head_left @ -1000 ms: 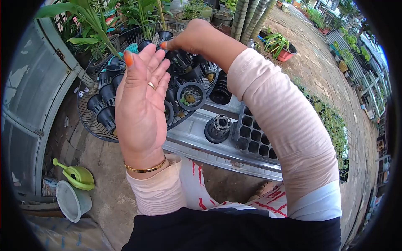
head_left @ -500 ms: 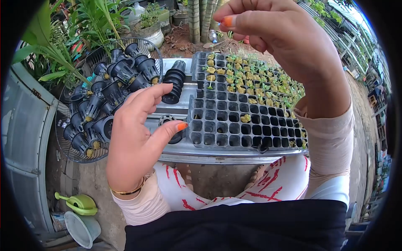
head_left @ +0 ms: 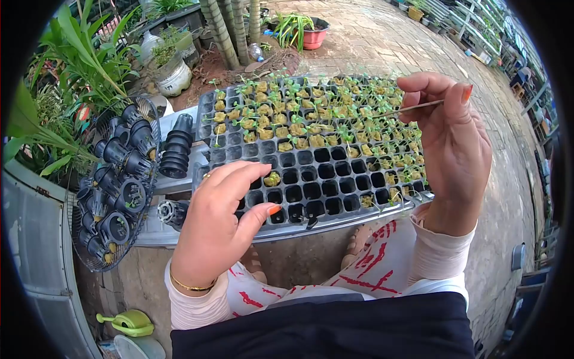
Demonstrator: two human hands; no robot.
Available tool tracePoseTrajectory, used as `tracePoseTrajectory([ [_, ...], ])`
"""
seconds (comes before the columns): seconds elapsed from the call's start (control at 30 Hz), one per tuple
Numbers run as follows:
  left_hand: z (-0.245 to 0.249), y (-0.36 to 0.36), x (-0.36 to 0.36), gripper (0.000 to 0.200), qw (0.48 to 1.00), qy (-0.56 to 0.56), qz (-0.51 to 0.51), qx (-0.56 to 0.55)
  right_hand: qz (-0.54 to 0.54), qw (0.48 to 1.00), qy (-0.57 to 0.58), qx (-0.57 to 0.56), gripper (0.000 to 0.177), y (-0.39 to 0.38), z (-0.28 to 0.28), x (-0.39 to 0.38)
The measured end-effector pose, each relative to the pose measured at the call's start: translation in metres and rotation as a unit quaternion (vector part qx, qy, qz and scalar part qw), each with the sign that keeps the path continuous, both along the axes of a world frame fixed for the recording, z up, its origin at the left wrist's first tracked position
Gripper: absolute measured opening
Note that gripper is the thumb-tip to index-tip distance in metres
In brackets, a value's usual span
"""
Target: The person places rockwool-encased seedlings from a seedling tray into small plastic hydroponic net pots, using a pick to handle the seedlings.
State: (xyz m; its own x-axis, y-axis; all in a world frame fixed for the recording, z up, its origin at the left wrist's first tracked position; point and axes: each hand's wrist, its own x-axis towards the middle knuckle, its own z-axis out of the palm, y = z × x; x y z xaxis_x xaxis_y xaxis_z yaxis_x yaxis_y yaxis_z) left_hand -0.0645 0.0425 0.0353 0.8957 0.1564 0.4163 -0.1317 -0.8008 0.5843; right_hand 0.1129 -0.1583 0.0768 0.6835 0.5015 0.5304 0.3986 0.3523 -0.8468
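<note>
My right hand (head_left: 455, 140) is raised over the right side of the seedling trays, pinching a thin brown stick (head_left: 418, 107) that points left across the seedlings. My left hand (head_left: 212, 221) hovers over the front left of the black seedling tray (head_left: 305, 157), thumb and fingers apart with nothing between them. Near its fingertips a single yellowish plug (head_left: 272, 179) sits in a cell, with bare cells around it. Small green seedlings (head_left: 344, 125) in similar plugs fill many cells behind and to the right.
A wire basket (head_left: 156, 149) of black net pots (head_left: 133, 194) stands left. Beside it are a stack of black pots (head_left: 176, 146) and one loose pot (head_left: 172, 212) on the metal table (head_left: 156, 238). A green watering can (head_left: 133, 323) and pale basin (head_left: 139, 347) are on the floor.
The view has turned rightward. My right hand has come down and now shows a stick in its fingers. My left hand stays spread, now overlapping the tray's front left.
</note>
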Motion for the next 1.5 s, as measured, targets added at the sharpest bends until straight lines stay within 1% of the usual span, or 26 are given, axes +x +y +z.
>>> tracePoseTrajectory([
  [0.03,-0.002,-0.002,0.004,0.039,1.000,0.006,-0.012,-0.004,-0.038,0.996,-0.069,-0.040,0.048,-0.006,-0.003,0.002],
  [0.07,-0.003,-0.005,0.006,0.039,1.000,0.007,-0.010,0.003,-0.077,0.991,-0.088,-0.066,0.045,-0.013,-0.003,-0.001],
  [0.1,-0.003,-0.007,0.010,0.039,1.000,0.006,-0.006,0.013,-0.087,0.990,-0.082,-0.069,0.045,-0.018,-0.002,-0.005],
  [0.17,-0.004,-0.011,0.016,0.038,1.000,0.005,-0.013,0.018,-0.065,0.992,-0.010,-0.106,0.040,-0.024,-0.002,-0.012],
  [0.2,-0.005,-0.012,0.018,0.038,1.000,0.001,-0.015,0.016,-0.093,0.994,-0.006,-0.063,0.035,-0.019,-0.008,-0.015],
  [0.23,-0.006,-0.014,0.020,0.037,1.000,-0.004,-0.016,0.015,-0.099,0.993,0.000,-0.062,0.035,-0.020,-0.011,-0.016],
  [0.3,-0.006,-0.021,0.026,0.036,1.000,-0.008,-0.027,0.011,-0.119,0.983,-0.069,-0.125,0.031,-0.024,-0.015,-0.018],
  [0.37,-0.008,-0.027,0.032,0.036,0.996,-0.026,-0.079,0.015,-0.121,0.983,-0.078,-0.114,0.032,-0.025,-0.017,-0.017],
  [0.43,-0.013,-0.036,0.035,0.036,0.995,-0.014,-0.093,0.014,-0.110,0.985,-0.064,-0.114,0.034,-0.029,-0.017,-0.019],
  [0.5,-0.015,-0.046,0.039,0.036,0.992,0.011,-0.115,0.042,-0.107,0.982,-0.083,-0.131,0.035,-0.035,-0.019,-0.014],
  [0.57,-0.022,-0.054,0.042,0.037,0.993,0.021,-0.105,0.040,-0.024,0.959,-0.190,-0.210,0.035,-0.038,-0.023,-0.008],
  [0.6,-0.024,-0.057,0.042,0.038,0.992,0.032,-0.100,0.064,0.002,0.953,-0.199,-0.226,0.030,-0.037,-0.026,-0.008],
  [0.63,-0.025,-0.058,0.042,0.039,0.991,0.043,-0.094,0.089,0.004,0.954,-0.196,-0.226,0.030,-0.036,-0.028,-0.007],
  [0.7,-0.031,-0.061,0.043,0.039,0.990,0.053,-0.088,0.097,0.028,0.934,-0.211,-0.287,0.023,-0.033,-0.032,-0.008],
  [0.73,-0.032,-0.063,0.044,0.039,0.990,0.049,-0.077,0.109,0.025,0.931,-0.205,-0.300,0.017,-0.032,-0.035,-0.009],
  [0.97,-0.036,-0.068,0.046,0.038,0.990,0.037,-0.056,0.124,0.025,0.920,-0.202,-0.334,0.012,-0.025,-0.045,-0.016],
  [1.03,-0.037,-0.068,0.047,0.037,0.990,0.035,-0.055,0.126,0.017,0.915,-0.260,-0.309,0.013,-0.023,-0.049,-0.018],
  [1.07,-0.038,-0.069,0.047,0.037,0.990,0.032,-0.052,0.129,0.017,0.915,-0.259,-0.309,0.013,-0.023,-0.050,-0.017],
  [1.13,-0.039,-0.069,0.047,0.037,0.990,0.034,-0.055,0.127,0.029,0.897,-0.297,-0.326,0.014,-0.022,-0.052,-0.015],
  [1.17,-0.039,-0.069,0.047,0.037,0.990,0.034,-0.057,0.125,0.030,0.897,-0.296,-0.326,0.014,-0.021,-0.053,-0.013],
  [1.23,-0.037,-0.069,0.048,0.038,0.991,0.034,-0.059,0.115,0.048,0.910,-0.244,-0.332,0.013,-0.021,-0.055,-0.010],
  [1.47,-0.034,-0.071,0.050,0.038,0.992,0.041,-0.062,0.106,0.060,0.906,-0.191,-0.373,0.007,-0.016,-0.060,-0.004],
  [1.5,-0.033,-0.070,0.050,0.038,0.992,0.041,-0.063,0.106,0.050,0.909,-0.149,-0.386,0.006,-0.016,-0.060,-0.003],
])
